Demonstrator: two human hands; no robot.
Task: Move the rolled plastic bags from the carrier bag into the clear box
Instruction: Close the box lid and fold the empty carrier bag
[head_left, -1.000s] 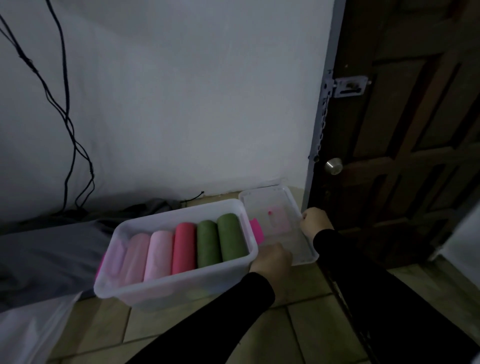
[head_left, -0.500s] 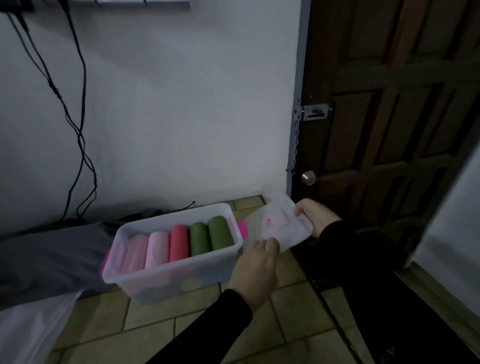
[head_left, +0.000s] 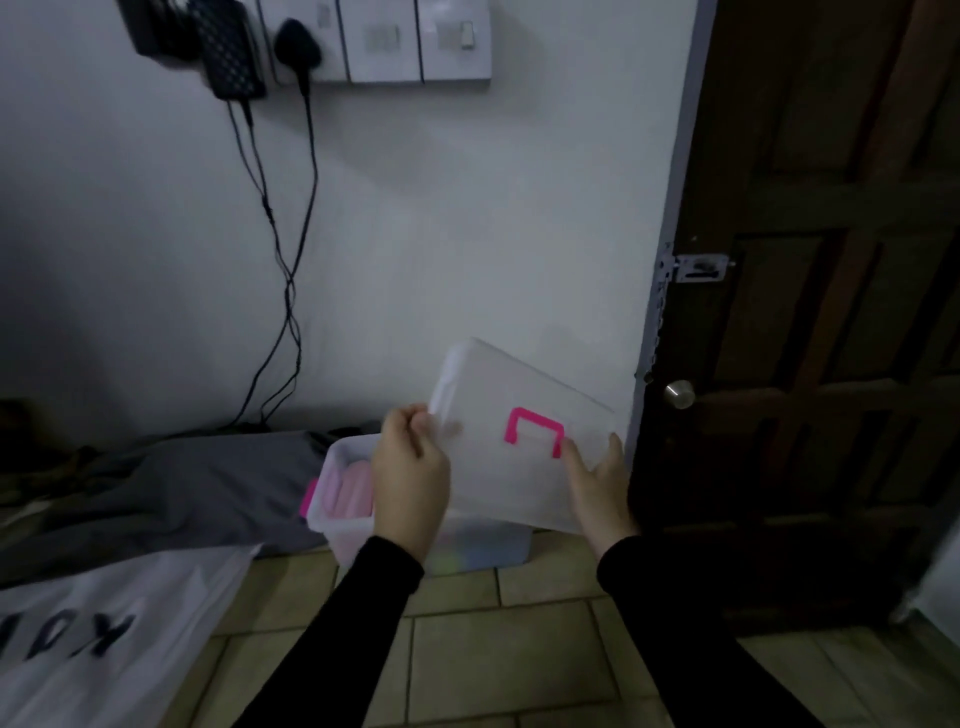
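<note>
Both hands grip the lid (head_left: 519, 441): left hand (head_left: 410, 483) pinches its left edge, right hand (head_left: 597, 483) its near-right corner. Lid tilted above clear box (head_left: 345, 519); pink rolled plastic bags (head_left: 350, 491) inside. Advice: level lid, align corners with box rim, press down evenly.

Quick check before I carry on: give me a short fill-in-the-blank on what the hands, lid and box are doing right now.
1. Both hands, left hand and right hand, grip the clear ____ with the pink handle.
2. The lid is held tilted above the clear box, not yet ____ on it.
3. The rolls visible inside the box are ____ in colour.
4. The white carrier bag lies on the floor to the ____ of the box.

Missing words: lid; closed; pink; left
</note>
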